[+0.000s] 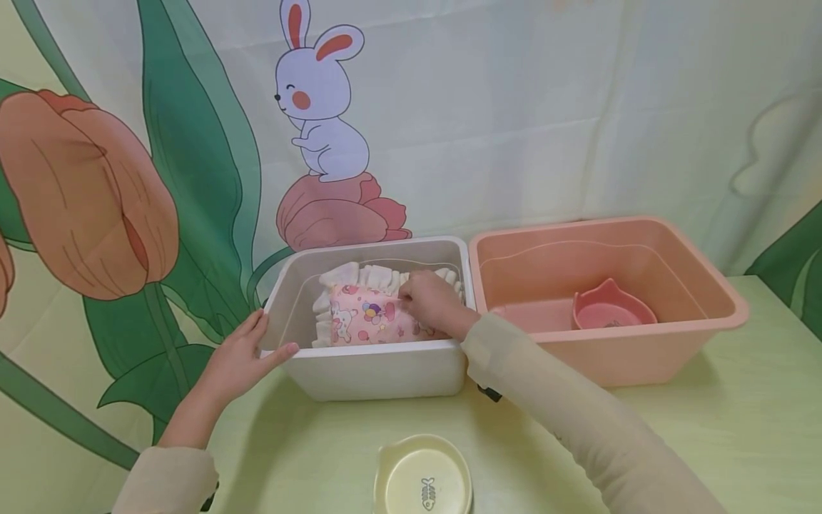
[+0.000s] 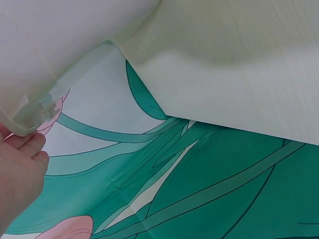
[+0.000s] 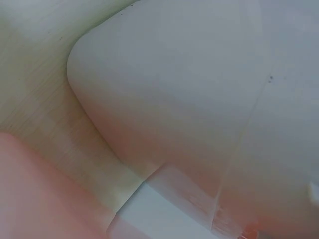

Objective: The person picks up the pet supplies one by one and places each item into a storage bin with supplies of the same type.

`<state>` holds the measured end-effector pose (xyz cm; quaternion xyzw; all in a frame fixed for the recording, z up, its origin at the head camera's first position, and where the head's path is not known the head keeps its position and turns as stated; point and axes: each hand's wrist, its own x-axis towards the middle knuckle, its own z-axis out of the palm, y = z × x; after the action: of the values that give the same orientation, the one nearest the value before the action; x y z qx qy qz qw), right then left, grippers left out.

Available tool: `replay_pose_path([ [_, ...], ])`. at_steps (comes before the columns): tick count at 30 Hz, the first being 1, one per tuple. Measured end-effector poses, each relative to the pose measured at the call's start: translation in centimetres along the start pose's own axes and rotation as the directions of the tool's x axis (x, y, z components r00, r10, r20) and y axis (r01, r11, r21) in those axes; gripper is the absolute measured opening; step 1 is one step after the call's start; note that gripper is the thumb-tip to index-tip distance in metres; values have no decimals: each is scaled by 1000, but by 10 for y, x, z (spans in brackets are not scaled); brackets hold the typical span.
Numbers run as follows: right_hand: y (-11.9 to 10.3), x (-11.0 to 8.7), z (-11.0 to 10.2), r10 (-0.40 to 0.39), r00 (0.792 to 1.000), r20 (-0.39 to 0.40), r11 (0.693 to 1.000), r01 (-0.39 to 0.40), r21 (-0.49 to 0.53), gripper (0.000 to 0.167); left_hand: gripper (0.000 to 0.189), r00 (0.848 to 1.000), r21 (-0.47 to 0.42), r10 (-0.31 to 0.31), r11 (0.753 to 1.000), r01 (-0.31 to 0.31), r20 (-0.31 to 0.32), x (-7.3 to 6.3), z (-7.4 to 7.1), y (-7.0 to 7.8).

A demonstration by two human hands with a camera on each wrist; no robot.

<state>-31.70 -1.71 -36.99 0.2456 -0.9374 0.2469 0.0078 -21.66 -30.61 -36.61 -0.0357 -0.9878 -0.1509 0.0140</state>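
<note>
In white bin (image 1: pixel 385 375), cushion (image 1: pixel 367 314) (frilled).

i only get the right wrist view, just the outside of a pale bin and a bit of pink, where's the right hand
Observer: The right hand is reaching into the white bin, where it grips what looks like a frilled cushion.

Operator: ok and the left hand, i don't see it at all

Observer: The left hand touches the white bin at its near left corner.

Operator: got it, is there anything inside the pink bin, i can't see in

Observer: Yes, the pink bin holds a pink dish with a pointed ear on its rim, partly hidden by the front wall.
</note>
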Motion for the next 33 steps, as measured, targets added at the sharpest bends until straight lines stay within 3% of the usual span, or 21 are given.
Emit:
replay_pose_path([
  [33,4,1,4,-36,998,49,999,38,-21,18,90,1000,-4,2,1000,-2,6,-1,-1,0],
])
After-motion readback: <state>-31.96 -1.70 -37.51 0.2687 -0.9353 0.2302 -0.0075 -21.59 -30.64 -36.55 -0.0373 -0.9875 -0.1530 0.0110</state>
